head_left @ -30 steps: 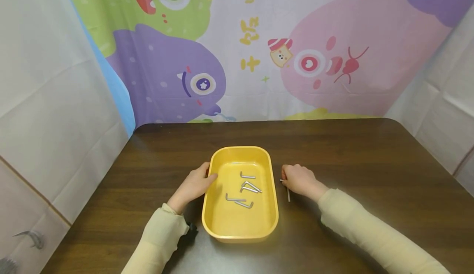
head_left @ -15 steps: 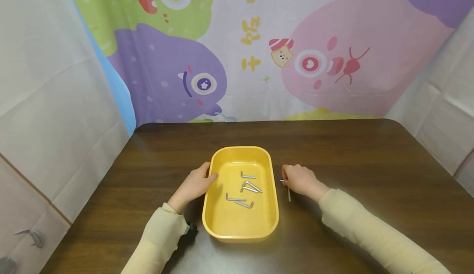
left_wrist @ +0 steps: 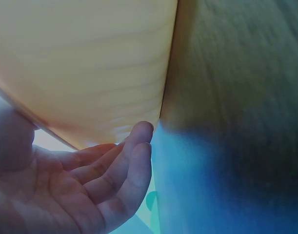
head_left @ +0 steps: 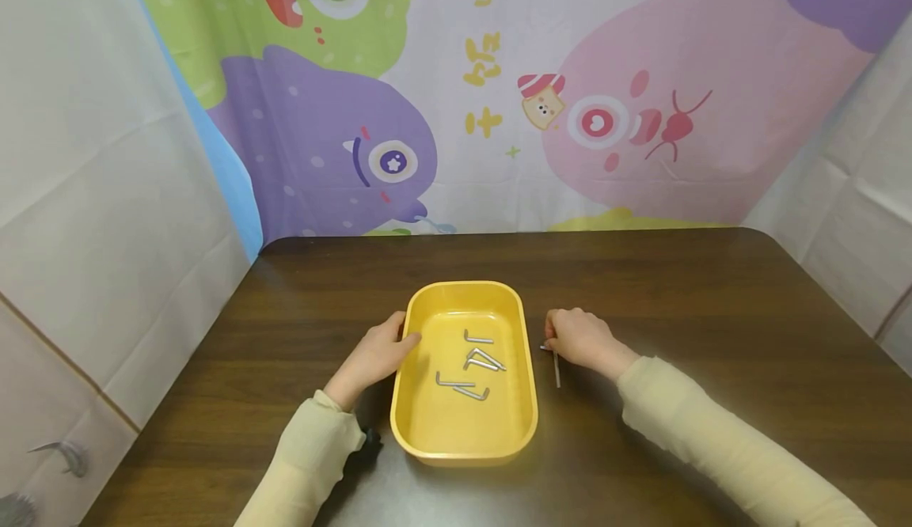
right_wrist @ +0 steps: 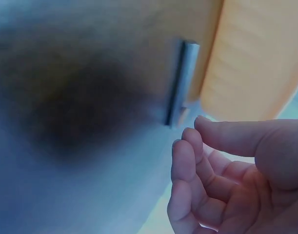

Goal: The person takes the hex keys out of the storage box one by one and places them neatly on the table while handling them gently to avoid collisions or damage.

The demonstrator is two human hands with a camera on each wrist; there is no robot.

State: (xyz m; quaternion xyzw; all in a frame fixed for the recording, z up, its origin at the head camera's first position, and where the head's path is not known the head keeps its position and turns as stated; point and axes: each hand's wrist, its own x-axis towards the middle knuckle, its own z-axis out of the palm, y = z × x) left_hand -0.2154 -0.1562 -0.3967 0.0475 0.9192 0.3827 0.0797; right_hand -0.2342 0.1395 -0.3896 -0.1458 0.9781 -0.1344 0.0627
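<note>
A yellow tray (head_left: pixel 466 452) sits on the table with several bent, L-shaped hex keys (head_left: pixel 456 384) inside. My left hand (head_left: pixel 372 355) grips its left side, thumb over the rim and fingers against the outer wall, as the left wrist view shows with the hand (left_wrist: pixel 85 185). Another hex key (head_left: pixel 557 370) lies on the table right of the tray. My right hand (head_left: pixel 583 341) is just above that key's bent end. In the right wrist view the hand (right_wrist: pixel 231 175) has loosely curled fingers, thumb tip close to them, and the key (right_wrist: pixel 185 80) appears just beyond the fingertips.
The dark wooden table (head_left: pixel 641 274) carries the tray. A small dark object (head_left: pixel 369 444) is partly hidden by the left sleeve. Behind the table hangs a printed cartoon curtain (head_left: pixel 484 179). Pale sheets (head_left: pixel 107 155) hang at the sides.
My right hand has lifted slightly and shifted a little to the right, while the hex key beneath it stays in place. The left hand and tray look unchanged.
</note>
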